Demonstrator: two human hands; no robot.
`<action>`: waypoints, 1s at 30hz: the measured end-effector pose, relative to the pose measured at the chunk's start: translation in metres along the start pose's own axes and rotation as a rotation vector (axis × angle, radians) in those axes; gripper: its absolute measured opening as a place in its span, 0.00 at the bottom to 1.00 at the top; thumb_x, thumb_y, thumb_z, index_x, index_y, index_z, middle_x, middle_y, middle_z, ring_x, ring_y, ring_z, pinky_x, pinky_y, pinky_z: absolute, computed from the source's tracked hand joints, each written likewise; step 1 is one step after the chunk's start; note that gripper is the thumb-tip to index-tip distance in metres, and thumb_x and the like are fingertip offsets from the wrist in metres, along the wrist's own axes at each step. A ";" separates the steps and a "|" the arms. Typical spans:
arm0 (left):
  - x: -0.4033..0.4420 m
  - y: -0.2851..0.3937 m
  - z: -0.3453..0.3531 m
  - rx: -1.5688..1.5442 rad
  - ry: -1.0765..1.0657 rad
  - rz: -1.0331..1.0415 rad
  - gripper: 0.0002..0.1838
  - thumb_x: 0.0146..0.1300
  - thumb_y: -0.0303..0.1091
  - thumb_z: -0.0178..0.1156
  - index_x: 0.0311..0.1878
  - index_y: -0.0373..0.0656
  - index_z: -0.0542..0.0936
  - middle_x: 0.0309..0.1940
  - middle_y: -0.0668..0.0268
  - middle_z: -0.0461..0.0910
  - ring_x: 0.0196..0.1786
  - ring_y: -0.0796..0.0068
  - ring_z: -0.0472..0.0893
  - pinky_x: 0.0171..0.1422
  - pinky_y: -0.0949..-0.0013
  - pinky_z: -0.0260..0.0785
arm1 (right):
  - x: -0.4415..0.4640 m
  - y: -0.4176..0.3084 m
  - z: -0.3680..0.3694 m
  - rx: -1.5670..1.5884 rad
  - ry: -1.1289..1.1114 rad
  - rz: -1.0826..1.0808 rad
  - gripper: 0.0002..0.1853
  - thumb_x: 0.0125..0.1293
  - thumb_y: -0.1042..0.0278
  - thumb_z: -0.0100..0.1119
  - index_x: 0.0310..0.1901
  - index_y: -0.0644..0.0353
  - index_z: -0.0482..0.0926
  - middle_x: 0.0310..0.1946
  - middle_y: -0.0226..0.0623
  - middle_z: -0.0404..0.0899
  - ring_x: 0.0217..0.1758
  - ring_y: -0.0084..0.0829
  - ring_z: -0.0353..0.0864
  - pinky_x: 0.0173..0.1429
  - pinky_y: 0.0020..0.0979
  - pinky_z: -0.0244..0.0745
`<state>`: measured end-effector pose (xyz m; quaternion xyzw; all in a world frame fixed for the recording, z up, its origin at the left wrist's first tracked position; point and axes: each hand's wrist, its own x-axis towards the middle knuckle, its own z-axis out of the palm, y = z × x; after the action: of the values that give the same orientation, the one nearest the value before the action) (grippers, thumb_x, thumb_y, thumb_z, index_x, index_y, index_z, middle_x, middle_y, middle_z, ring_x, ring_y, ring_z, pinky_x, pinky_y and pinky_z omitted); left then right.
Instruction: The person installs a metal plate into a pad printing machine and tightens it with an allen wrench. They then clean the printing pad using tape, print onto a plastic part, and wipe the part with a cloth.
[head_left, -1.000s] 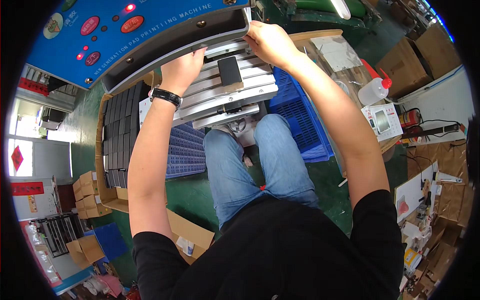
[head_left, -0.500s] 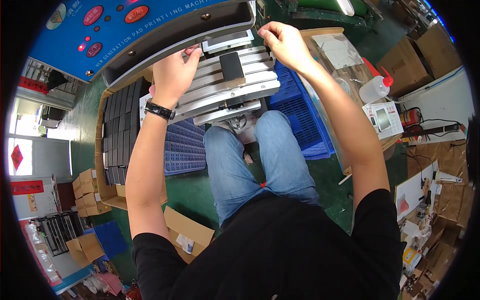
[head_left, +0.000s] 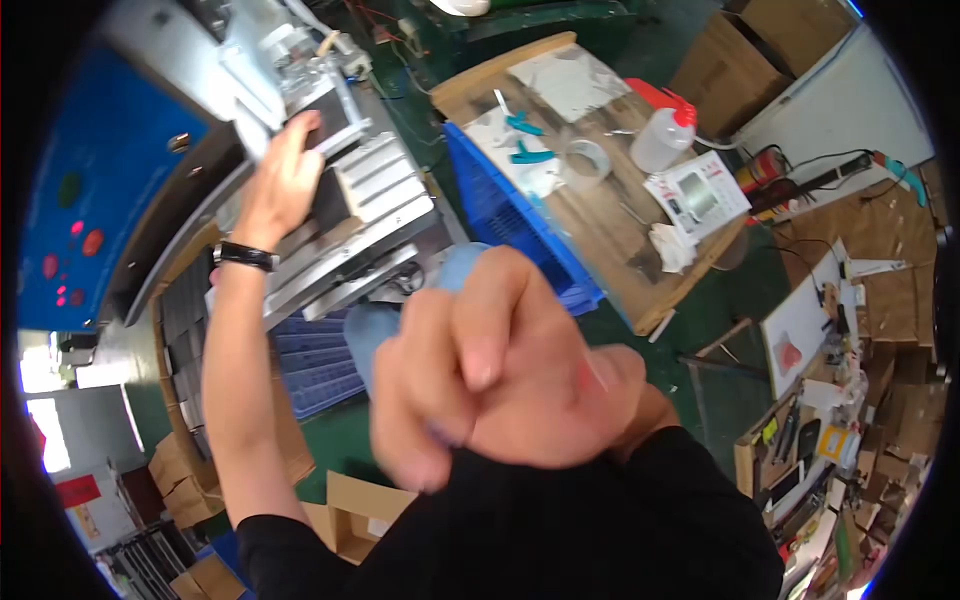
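Note:
My left hand (head_left: 283,185) reaches over the silver grooved bed (head_left: 385,180) of the pad printing machine, fingers extended and apart near a dark plate. Beside and partly under it lies a dark block (head_left: 330,207) on the bed. My right hand (head_left: 510,370) is raised close to the camera, palm showing, fingers partly curled with gaps between them; it is blurred and nothing shows in it. The blue control panel (head_left: 100,190) stands at the left.
A wooden table (head_left: 600,215) on the right bears a tape roll (head_left: 585,163), teal-handled tools (head_left: 532,155), a red-capped bottle (head_left: 665,137) and a calendar-like card (head_left: 697,197). Blue crates (head_left: 520,220) stand beside it. An open carton (head_left: 350,520) is on the floor.
The view has turned to the right. My right hand has come away from the machine and up toward the camera. My left hand now reaches farther over the bed, its fingers extended.

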<state>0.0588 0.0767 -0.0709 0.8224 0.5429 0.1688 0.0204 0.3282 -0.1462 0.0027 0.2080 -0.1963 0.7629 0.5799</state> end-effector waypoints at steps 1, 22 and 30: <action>0.000 0.008 -0.001 -0.019 0.013 0.001 0.32 0.77 0.44 0.43 0.81 0.45 0.67 0.75 0.53 0.76 0.73 0.50 0.77 0.74 0.57 0.68 | 0.007 0.007 0.015 0.099 -0.038 -0.062 0.25 0.75 0.45 0.59 0.51 0.62 0.67 0.38 0.45 0.75 0.35 0.43 0.80 0.41 0.35 0.77; -0.179 0.107 -0.209 0.100 1.389 0.175 0.20 0.76 0.38 0.66 0.62 0.37 0.77 0.60 0.48 0.83 0.63 0.48 0.84 0.74 0.45 0.78 | -0.023 0.037 0.062 0.528 -0.265 -0.014 0.29 0.76 0.45 0.59 0.62 0.63 0.66 0.43 0.44 0.72 0.39 0.38 0.80 0.46 0.37 0.85; -0.103 0.110 -0.182 -0.021 1.096 -0.126 0.75 0.58 0.70 0.76 0.87 0.34 0.36 0.85 0.30 0.36 0.85 0.30 0.46 0.85 0.28 0.47 | -0.036 -0.024 -0.003 -0.428 0.118 0.226 0.11 0.73 0.63 0.59 0.48 0.59 0.71 0.35 0.37 0.77 0.33 0.29 0.75 0.41 0.27 0.70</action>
<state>0.0649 -0.0884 0.0985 0.5798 0.5207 0.5760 -0.2468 0.3603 -0.1679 -0.0178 0.0124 -0.3411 0.7747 0.5322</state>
